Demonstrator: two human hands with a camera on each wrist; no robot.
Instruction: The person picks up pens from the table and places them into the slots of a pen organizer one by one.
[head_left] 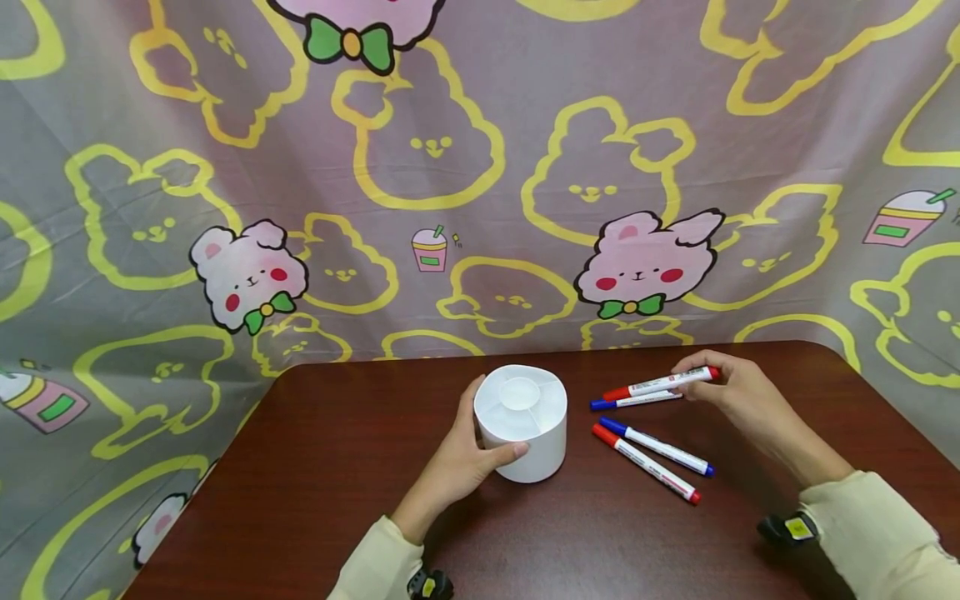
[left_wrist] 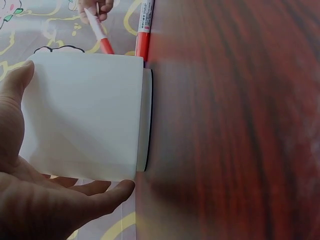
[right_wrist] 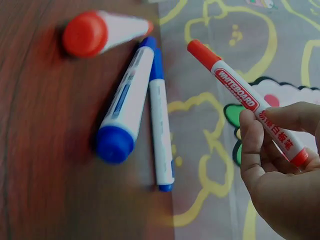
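My left hand grips a white round pen holder from its left side, thumb in front and fingers behind. Its top shows a round middle compartment with dividers around it. In my right hand is a red whiteboard marker, pinched near its rear end and raised off the table, its red cap pointing left. Under it lies a blue marker. Nearer the front are another blue marker and a red marker, side by side. In the right wrist view the held marker reads "WHITEBOARD".
Everything stands on a dark brown wooden table with rounded corners. Behind it hangs a grey curtain printed with yellow bear outlines and pink bears. Bands with small devices are on both wrists, below cream sleeves.
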